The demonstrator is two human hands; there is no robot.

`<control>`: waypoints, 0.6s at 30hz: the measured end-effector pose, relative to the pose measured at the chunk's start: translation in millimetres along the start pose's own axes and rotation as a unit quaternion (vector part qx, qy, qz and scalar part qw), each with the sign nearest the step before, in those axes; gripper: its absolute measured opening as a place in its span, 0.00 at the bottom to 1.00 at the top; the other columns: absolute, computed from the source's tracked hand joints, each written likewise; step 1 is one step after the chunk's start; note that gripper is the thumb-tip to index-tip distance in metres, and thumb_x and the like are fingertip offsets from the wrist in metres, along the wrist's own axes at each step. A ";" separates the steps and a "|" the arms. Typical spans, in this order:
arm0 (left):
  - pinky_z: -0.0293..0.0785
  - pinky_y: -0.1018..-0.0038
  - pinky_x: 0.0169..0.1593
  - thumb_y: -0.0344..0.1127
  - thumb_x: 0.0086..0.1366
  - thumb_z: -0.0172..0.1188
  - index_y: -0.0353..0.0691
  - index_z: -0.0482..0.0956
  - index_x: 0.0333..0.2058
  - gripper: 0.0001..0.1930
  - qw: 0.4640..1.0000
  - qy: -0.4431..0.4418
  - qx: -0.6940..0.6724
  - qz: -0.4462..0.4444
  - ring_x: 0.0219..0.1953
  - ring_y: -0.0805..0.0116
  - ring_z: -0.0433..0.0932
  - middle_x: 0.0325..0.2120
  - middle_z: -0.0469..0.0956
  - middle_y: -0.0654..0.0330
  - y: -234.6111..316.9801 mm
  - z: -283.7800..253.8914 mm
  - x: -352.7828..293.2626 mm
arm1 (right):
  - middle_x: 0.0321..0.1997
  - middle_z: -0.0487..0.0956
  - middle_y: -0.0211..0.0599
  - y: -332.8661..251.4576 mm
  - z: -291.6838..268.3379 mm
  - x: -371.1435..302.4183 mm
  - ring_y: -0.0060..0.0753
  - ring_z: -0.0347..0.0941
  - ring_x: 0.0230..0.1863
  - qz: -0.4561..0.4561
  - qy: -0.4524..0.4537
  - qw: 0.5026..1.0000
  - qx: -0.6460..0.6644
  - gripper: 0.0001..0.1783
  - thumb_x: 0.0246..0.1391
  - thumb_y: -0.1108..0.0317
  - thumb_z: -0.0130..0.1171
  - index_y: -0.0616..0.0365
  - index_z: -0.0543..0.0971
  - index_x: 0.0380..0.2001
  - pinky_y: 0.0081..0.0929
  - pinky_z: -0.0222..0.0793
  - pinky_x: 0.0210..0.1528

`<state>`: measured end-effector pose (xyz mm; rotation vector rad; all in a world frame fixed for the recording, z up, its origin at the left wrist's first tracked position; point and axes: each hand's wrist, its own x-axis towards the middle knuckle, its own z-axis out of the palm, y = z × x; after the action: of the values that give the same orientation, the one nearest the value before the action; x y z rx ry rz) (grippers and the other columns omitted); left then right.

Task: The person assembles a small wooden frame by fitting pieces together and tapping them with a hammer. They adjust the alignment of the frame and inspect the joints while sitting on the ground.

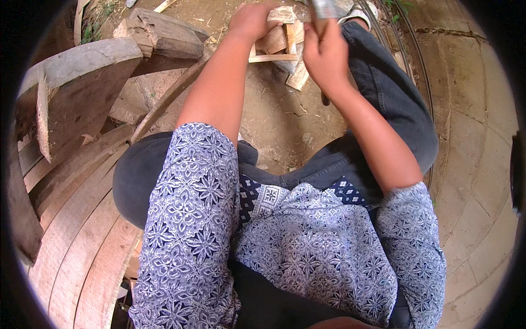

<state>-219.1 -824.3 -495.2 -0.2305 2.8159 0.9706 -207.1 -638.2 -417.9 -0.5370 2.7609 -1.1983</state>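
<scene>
Right fingers [311,39] half-hidden, blurred tool [324,9] cut off

"What's carrying things here?"
"Bare brown earth [268,118]; a pale wooden offcut [297,78] is lying on it, toward the far end."
"Anything else?"
"Thin wood splinters [298,114] are littering it, and paving slabs [466,148] are running along the right."

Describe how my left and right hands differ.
Your right hand grips a tool with a blurred, metal-looking part; your left hand is at a pale wood piece. Your left hand sits higher in the picture, while your right hand is lower. Both hands are bare.
</scene>
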 end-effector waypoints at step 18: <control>0.64 0.52 0.62 0.51 0.61 0.64 0.60 0.64 0.64 0.33 0.985 0.041 0.153 0.074 0.62 0.59 0.67 0.59 0.72 0.64 -22.6 34.8 12.5 | 0.42 0.80 0.59 27.2 0.8 0.7 0.59 0.78 0.45 0.090 -0.031 0.993 0.074 0.25 0.60 0.58 0.54 0.63 0.72 0.55 0.44 0.71 0.49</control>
<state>-223.6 -821.4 -538.2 -0.0231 3.0418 0.5498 -215.3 -621.8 -438.0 -0.3000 2.5768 -1.3063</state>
